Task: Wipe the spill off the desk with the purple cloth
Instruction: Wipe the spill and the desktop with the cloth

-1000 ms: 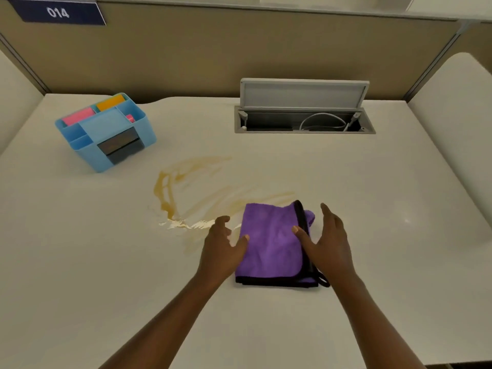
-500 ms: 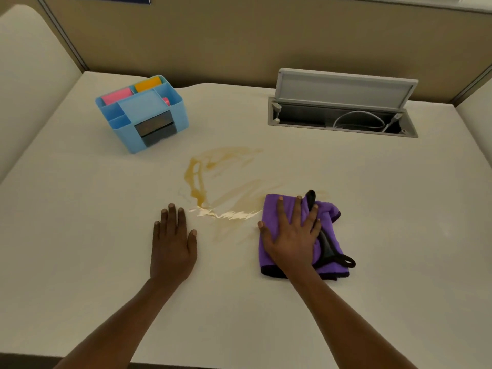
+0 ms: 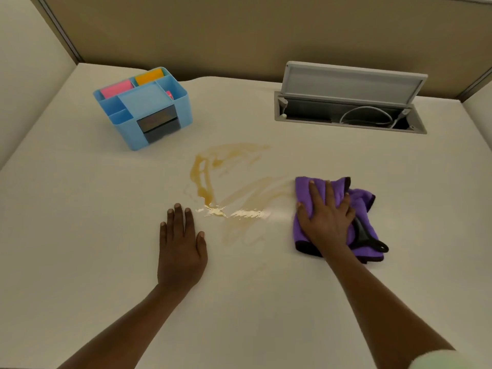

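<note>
1. The right hand (image 3: 326, 222) presses flat, fingers spread, on the purple cloth (image 3: 306, 186), its grip wide with nothing clasped; the cloth lies at the spill's right edge
2. The left hand (image 3: 181, 243) rests open on the worktop (image 3: 80, 235)
3. The brown spill (image 3: 203, 182) looks smeared but mostly unwiped; most of the wiping seems left

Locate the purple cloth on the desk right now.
In the head view, the purple cloth lies right of centre on the desk, pressed flat under the right hand, just right of the brown spill.
</note>
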The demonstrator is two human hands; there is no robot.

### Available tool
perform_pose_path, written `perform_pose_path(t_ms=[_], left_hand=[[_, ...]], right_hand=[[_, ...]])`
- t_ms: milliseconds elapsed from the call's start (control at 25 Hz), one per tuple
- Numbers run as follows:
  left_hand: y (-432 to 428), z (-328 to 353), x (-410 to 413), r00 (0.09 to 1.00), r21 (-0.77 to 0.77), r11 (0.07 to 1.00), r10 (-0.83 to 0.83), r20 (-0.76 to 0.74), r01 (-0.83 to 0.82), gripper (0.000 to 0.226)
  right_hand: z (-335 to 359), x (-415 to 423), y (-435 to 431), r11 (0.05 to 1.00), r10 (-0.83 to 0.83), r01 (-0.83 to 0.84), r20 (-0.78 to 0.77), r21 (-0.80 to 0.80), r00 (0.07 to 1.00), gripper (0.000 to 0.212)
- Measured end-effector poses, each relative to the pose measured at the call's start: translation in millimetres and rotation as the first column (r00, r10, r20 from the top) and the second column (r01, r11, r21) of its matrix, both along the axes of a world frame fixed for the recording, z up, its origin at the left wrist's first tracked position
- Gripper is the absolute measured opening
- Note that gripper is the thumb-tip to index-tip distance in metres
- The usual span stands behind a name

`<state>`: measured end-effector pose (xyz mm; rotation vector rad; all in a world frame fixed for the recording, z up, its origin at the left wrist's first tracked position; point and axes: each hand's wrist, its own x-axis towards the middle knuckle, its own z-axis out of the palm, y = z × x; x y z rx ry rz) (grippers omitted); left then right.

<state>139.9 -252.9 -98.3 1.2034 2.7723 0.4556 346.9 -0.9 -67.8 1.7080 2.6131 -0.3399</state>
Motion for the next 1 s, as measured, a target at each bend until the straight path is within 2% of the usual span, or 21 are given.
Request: perform_pose_path(t_ms=[80,200,280,400,520,560,640,720,800,880,1000], left_hand=[[-1.2,1.3,-1.2,1.0,0.016,1.0,-0.006,-0.011,0.006,0.065],[-2.7,1.9,2.3,1.0,0.057,0.998,-0.007,-0.022,0.009,0.062],[-4.5,1.0,5.0,1.0,0.073,0.997,0.0,-0.028,0.002,0.061],[-5.9,-3.9,6.7,0.998,0.086,0.996,-0.007,-0.06,0.012,0.061],[-4.2,-6.5,6.7,0.997,0.092,0.996,-0.008,-0.08,0.015,0.062],[-3.7,-6.9,6.3,0.997,0.09,0.996,-0.004,-0.081,0.012,0.062],[-4.0,-6.5,7.3,0.997,0.095,0.995,-0.005,-0.078,0.013,0.063],[-7.4,-5.9,13.7,0.996,0.114,0.993,-0.005,-0.089,0.015,0.062],[-16.0,-6.7,24.2,0.996,0.13,0.992,0.009,-0.09,0.003,0.06],[-23.7,-8.1,34.9,0.997,0.131,0.991,0.017,-0.082,-0.006,0.059],[-25.3,-7.3,37.2,0.995,0.135,0.991,0.024,-0.094,-0.011,0.059]], right_hand=[[-9.3,-8.4,-36.1,0.996,0.063,-0.061,-0.03,0.069,0.998,0.067],[-23.3,43.8,-111.8,0.913,0.401,-0.399,-0.007,0.082,0.916,0.064],[-19.7,74.0,-84.8,0.873,0.487,-0.486,-0.024,0.039,0.873,0.062],[-6.8,60.8,0.0,0.951,0.291,-0.29,0.002,0.108,0.957,0.061],[2.9,2.3,37.9,0.998,0.066,-0.065,-0.05,0.02,0.997,0.061],[2.2,-10.8,27.1,0.997,0.072,-0.072,-0.056,0.006,0.996,0.062],[-6.8,-4.3,-19.3,0.968,0.246,-0.243,-0.06,0.053,0.967,0.063],[-15.2,41.9,-66.6,0.87,0.492,-0.489,-0.044,0.068,0.869,0.064],[-13.2,79.6,-58.8,0.809,0.588,-0.588,-0.056,0.016,0.807,0.065],[-9.1,80.3,-1.9,0.862,0.505,-0.504,-0.008,0.059,0.863,0.064],[5.2,30.3,61.5,0.978,0.205,-0.205,0.004,0.027,0.979,0.062]])
